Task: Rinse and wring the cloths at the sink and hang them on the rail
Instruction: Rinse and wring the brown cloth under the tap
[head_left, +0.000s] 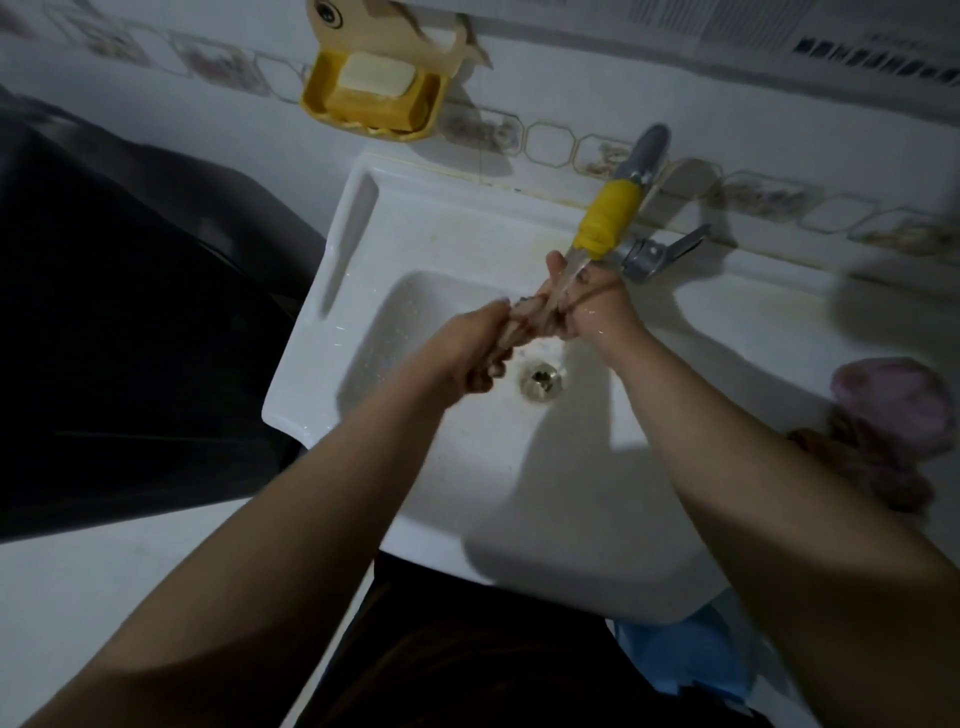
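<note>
Head view, frame centre: left hand (480, 345) and right hand (597, 306) both grip one twisted cloth (535, 317) under the running tap (605, 218), over the sink (395, 218). Right edge: more cloths (883, 426) heaped on the sink surround.

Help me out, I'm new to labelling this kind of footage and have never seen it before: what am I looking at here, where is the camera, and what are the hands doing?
There is no machine here. A person wears one wide-angle camera on the head, so you look down along both bare forearms. Below them is a white sink with a drain. Water runs from a tap with a yellow spout. The left hand and the right hand grip the two ends of a twisted cloth under the stream, fingers curled round it. On the counter at the right lies a heap of pinkish cloths. On the tiled wall hangs a yellow soap dish holding soap. The dark shape at the left is too dim to name. No rail is in view.
</note>
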